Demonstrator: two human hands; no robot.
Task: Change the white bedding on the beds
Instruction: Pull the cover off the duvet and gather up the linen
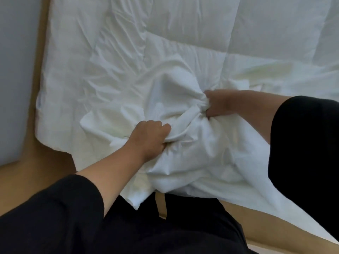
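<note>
1. A grey-blue wall (16, 70) runs down the left edge, with a strip of tan wooden floor (34, 180) between it and the bed.
2. The bed (60, 52) fills most of the view, its white cover creased and its near left corner hanging toward the floor.
3. The left hand (149, 136), reaching out of a black sleeve (55, 208), has its fingers curled tight around a fold of the white bedding (165, 88); the grip likely serves to gather loose cloth into one bundle.
4. The bunched bedding lies near the bed's near edge, between the two hands, its folds drawn taut toward each fist.
5. The right hand (218, 105) clutches a second twist of the same cloth, fingers buried in it, apparently to pull against the left.
6. Farther right, quilted panels lie flat; whether these belong to a duvet or a mattress pad is unclear.
</note>
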